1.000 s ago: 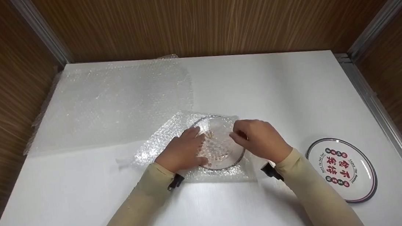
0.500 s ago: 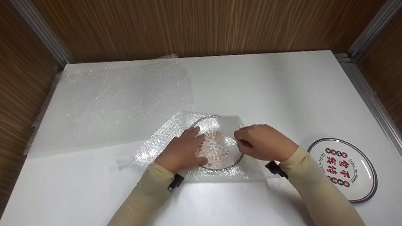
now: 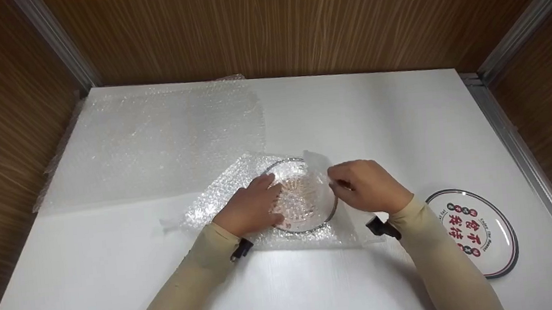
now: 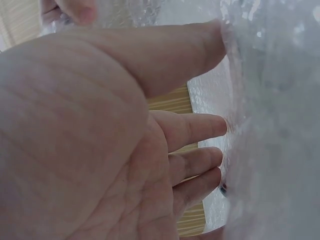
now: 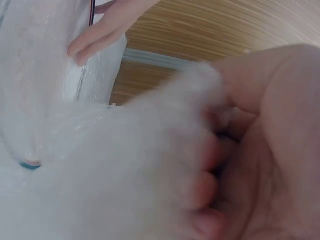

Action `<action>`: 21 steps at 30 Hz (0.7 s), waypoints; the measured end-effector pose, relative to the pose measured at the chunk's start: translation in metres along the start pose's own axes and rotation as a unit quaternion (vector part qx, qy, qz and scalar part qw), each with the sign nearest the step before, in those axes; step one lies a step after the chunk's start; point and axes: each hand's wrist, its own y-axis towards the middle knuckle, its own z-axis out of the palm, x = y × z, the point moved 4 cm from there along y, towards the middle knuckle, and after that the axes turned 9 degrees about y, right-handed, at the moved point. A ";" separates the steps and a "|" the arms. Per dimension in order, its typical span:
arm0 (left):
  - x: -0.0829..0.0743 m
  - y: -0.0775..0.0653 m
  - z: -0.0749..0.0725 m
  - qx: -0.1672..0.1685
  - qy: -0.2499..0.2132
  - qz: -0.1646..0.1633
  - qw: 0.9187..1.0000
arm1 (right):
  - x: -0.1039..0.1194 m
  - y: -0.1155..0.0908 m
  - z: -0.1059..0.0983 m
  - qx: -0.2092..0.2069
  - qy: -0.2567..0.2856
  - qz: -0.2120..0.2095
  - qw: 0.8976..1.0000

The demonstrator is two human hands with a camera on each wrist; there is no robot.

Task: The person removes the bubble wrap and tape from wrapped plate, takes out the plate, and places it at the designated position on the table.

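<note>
- The pale round plate with a dark rim (image 3: 301, 200) lies on the white desk (image 3: 82, 295), seen through a layer of clear bubble wrap (image 3: 216, 193) that spreads past its rim.
- Your left hand (image 3: 250, 205) presses on the left part of that plate through the wrap, fingers spread and nearly straight, gripping nothing.
- Your right hand (image 3: 371, 186), just beyond the plate's right rim, has its fingers curled against the thumb, pinching the wrap's edge; exactly how much film it holds is blurred in the wrist view.
- Expect the plate to be stiff, fairly weighty and breakable, likely ceramic, and slippery inside the film. Take it by opposite sides of the rim, through the wrap.
- The wrap should feel light, soft and springy; pinch it at an edge and pull gently.
- A flat layer of clear bubble wrap sheets (image 3: 153, 146) lies beyond the plate and to its left.
- A white round plate with red and black lettering (image 3: 491, 233) lies right of the wrapped plate and nearer you. Your beige right sleeve (image 3: 429, 249) covers part of it from the head view, so mind that forearm.
</note>
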 end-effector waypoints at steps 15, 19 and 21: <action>0.000 -0.001 0.001 -0.005 -0.010 -0.007 1.000 | -0.017 -0.001 -0.014 -0.031 -0.009 0.093 0.995; -0.001 -0.001 0.000 -0.004 -0.004 -0.001 1.000 | -0.017 -0.002 -0.016 -0.050 -0.024 0.070 0.996; -0.002 -0.001 0.000 -0.005 -0.002 0.002 1.000 | -0.018 -0.002 -0.018 -0.060 -0.032 0.058 0.996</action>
